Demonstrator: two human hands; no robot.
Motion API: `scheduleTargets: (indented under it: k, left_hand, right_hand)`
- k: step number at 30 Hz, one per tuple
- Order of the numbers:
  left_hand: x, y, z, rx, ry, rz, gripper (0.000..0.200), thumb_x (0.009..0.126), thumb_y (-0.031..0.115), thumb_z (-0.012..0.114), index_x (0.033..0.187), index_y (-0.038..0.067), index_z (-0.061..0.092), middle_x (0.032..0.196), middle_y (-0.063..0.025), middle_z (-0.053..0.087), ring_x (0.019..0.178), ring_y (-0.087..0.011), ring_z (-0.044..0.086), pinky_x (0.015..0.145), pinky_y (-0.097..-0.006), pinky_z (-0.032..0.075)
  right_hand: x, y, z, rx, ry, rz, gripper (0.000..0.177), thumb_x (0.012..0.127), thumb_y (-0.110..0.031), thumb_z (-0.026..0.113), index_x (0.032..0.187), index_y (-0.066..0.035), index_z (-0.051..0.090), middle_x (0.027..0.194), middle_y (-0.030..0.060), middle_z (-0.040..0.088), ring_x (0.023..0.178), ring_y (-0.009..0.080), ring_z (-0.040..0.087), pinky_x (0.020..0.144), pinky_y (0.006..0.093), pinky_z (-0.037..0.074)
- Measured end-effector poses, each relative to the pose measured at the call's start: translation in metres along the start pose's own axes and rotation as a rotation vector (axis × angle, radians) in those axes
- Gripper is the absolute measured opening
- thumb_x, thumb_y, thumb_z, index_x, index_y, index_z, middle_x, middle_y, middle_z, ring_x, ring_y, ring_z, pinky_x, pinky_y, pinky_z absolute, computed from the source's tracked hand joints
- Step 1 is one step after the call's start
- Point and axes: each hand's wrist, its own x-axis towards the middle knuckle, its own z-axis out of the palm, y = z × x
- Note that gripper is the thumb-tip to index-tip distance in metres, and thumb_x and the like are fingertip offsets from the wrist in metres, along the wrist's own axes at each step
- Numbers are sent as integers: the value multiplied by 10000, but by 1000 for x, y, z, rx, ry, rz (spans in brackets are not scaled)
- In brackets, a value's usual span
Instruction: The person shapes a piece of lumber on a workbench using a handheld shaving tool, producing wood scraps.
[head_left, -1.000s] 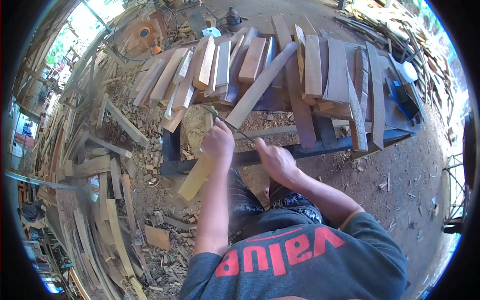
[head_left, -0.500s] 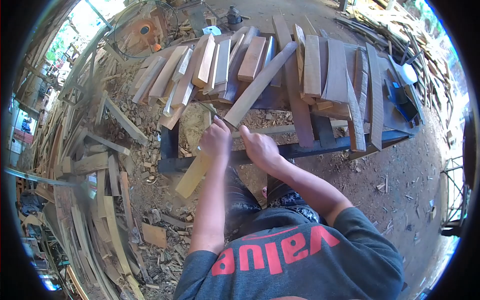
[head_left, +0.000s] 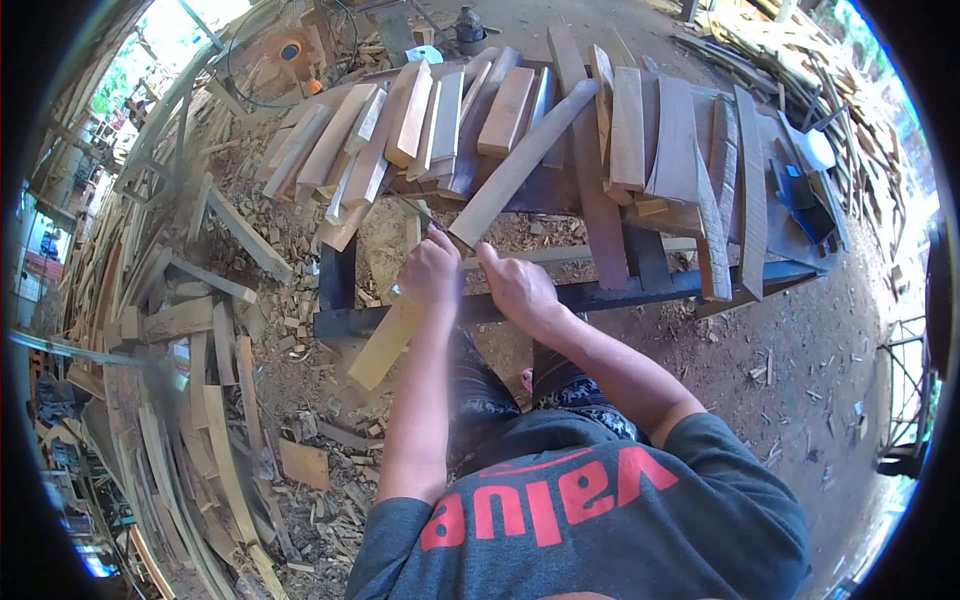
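My left hand (head_left: 432, 272) is closed, its fingertips on a thin dark strip (head_left: 415, 210) that slants across the near end of a long wooden piece (head_left: 522, 163). Closed too, my right hand (head_left: 522, 290) has its raised thumb at the strip's other end. The exact kind of strip is too small to make out. That wooden piece lies diagonally over other lumber, its squared end between my hands. Below my left hand, a pale yellow board (head_left: 383, 348) slopes down, partly hidden by my wrist.
Many cut wooden blocks (head_left: 505, 112) rest side by side on a bench with a dark metal frame (head_left: 590, 300). A blue-black tray-like object (head_left: 803, 203) sits at its right end. Scrap wood (head_left: 215, 430) and chips cover the ground at left; long offcuts (head_left: 860, 130) are heaped at far right.
The view has shifted slightly. My hands stay at the near end of the wooden piece, with the left hand moved very little.
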Motion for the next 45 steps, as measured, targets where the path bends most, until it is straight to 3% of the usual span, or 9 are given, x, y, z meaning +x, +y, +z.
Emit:
scheduleTargets:
  k: [6, 11, 13, 20, 24, 30, 34, 37, 45]
  left_hand:
    - [1, 1, 6, -9, 36, -8, 592, 967, 346, 318, 582, 39, 647, 649, -202, 653, 652, -381, 663, 641, -487, 535]
    - [1, 2, -1, -15, 33, 3, 584, 964, 339, 325, 577, 42, 646, 647, -205, 651, 649, -384, 661, 638, -488, 535]
    - [1, 2, -4, -29, -82, -41, 626, 963, 396, 284, 695, 4, 691, 758, -233, 668, 756, -399, 664, 713, -488, 526]
    - [-2, 4, -3, -5, -91, -48, 630, 963, 402, 275, 703, 8, 693, 763, -225, 672, 758, -398, 665, 717, -490, 525]
    - [0, 5, -8, 3, -87, -53, 635, 966, 398, 267, 695, 8, 689, 749, -226, 669, 747, -393, 666, 704, -488, 527]
    - [1, 2, 2, 6, -41, -43, 614, 967, 370, 293, 635, 18, 671, 684, -213, 657, 689, -377, 667, 660, -473, 535]
    - [2, 2, 1, 19, -3, -25, 602, 964, 349, 320, 581, 34, 661, 634, -196, 651, 650, -365, 670, 630, -465, 543]
    - [1, 5, -8, 15, -103, -69, 632, 970, 383, 266, 670, 13, 682, 715, -207, 669, 706, -380, 668, 674, -477, 530]
    - [0, 1, 1, 20, -34, -27, 591, 963, 347, 316, 607, 33, 668, 646, -193, 657, 655, -360, 673, 649, -455, 544]
  right_hand:
    - [-40, 8, -17, -4, -82, 66, 127, 865, -66, 441, 979, -52, 388, 673, 222, 612, 682, 407, 638, 588, 502, 493]
    - [5, -1, 7, 15, 15, 35, 128, 867, -76, 454, 980, -56, 397, 677, 235, 615, 677, 413, 634, 585, 499, 500]
    - [-14, 5, -3, 29, 2, 22, 134, 864, -71, 456, 984, -58, 397, 675, 234, 614, 676, 411, 635, 584, 499, 500]
    - [-23, 3, -4, 48, -53, 102, 178, 850, -52, 456, 1016, -65, 393, 683, 230, 614, 697, 409, 639, 608, 501, 500]
    - [-8, 5, 5, 42, 27, 0, 141, 879, -73, 423, 1011, -48, 383, 652, 234, 596, 669, 424, 621, 576, 533, 469]
    - [-42, 13, -5, 19, -47, 94, 124, 896, -111, 435, 1003, -63, 397, 638, 220, 589, 645, 430, 609, 561, 542, 456]
    - [6, 2, 16, 43, 73, 2, 129, 904, -120, 423, 1014, -59, 397, 660, 231, 600, 653, 436, 608, 564, 544, 456]
    - [-9, 3, 4, 21, 34, -5, 137, 882, -83, 443, 1007, -61, 391, 670, 219, 610, 656, 418, 622, 565, 517, 479]
    - [-17, 1, -1, -26, -70, 80, 118, 867, -48, 427, 975, -45, 379, 662, 229, 608, 688, 414, 635, 587, 509, 490]
